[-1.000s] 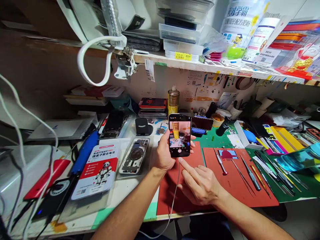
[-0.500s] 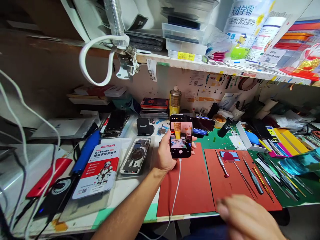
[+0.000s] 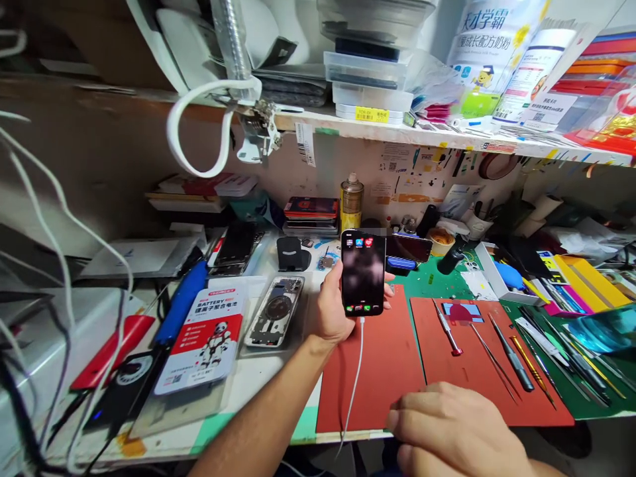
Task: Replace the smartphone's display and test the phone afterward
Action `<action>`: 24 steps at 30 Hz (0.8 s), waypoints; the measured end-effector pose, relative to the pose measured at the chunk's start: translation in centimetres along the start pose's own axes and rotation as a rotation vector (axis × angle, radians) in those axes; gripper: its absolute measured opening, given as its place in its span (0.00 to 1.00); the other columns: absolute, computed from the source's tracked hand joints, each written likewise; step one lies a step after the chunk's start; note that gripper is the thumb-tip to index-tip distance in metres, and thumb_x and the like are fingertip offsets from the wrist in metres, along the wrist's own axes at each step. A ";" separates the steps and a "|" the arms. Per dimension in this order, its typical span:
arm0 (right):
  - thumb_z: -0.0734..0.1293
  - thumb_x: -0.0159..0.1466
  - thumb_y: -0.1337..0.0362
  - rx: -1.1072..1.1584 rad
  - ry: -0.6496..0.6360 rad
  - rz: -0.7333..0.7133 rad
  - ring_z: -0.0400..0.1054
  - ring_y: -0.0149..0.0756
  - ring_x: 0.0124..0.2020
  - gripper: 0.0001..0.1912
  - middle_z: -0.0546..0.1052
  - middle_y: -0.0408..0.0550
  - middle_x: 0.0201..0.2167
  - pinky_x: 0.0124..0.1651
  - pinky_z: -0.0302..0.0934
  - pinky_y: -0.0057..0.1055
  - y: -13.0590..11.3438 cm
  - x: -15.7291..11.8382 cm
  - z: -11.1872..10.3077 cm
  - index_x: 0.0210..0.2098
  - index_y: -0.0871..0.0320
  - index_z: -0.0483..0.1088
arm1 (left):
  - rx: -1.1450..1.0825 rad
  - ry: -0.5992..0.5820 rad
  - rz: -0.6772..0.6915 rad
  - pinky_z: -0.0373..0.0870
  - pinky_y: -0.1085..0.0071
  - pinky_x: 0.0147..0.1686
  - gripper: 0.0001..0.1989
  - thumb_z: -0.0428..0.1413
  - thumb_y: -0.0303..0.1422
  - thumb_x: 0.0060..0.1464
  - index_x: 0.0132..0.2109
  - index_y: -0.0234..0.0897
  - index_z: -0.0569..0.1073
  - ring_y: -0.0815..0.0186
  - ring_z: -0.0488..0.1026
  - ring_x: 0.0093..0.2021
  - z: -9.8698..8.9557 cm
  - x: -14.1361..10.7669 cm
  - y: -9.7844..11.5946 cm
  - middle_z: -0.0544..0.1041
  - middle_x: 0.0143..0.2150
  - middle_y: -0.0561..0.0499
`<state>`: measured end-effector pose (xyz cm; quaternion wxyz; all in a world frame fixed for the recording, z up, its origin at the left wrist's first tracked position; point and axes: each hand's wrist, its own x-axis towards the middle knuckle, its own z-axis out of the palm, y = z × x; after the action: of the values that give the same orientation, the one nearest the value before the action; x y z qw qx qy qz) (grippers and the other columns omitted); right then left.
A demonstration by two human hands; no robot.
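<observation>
Holding 1 phone [image 3: 363,273] upright, the left hand [image 3: 334,306] grips its sides.

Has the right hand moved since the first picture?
Yes: the right hand has pulled back and rightward from the phone, to the near edge of the right-hand red mat.

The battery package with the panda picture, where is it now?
In the head view, the battery package lies at left, between the long blue tool and the opened phone body.
</observation>
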<state>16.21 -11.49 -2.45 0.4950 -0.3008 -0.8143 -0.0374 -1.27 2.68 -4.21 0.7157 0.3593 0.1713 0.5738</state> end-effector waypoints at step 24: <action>0.76 0.65 0.50 1.190 0.150 1.145 0.70 0.36 0.34 0.21 0.81 0.51 0.41 0.37 0.67 0.32 8.1 0.6 7.8 0.52 0.54 0.80 | -0.135 -0.038 -0.166 0.78 0.64 0.26 0.32 0.45 0.53 0.71 0.60 0.29 0.78 0.53 0.82 0.36 1.2 -0.2 0.4 0.83 0.47 0.35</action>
<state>14.16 -1.79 -7.87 0.5670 -0.3534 -0.3837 0.6375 -0.87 2.14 -3.15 0.7865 0.3058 0.1478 0.5159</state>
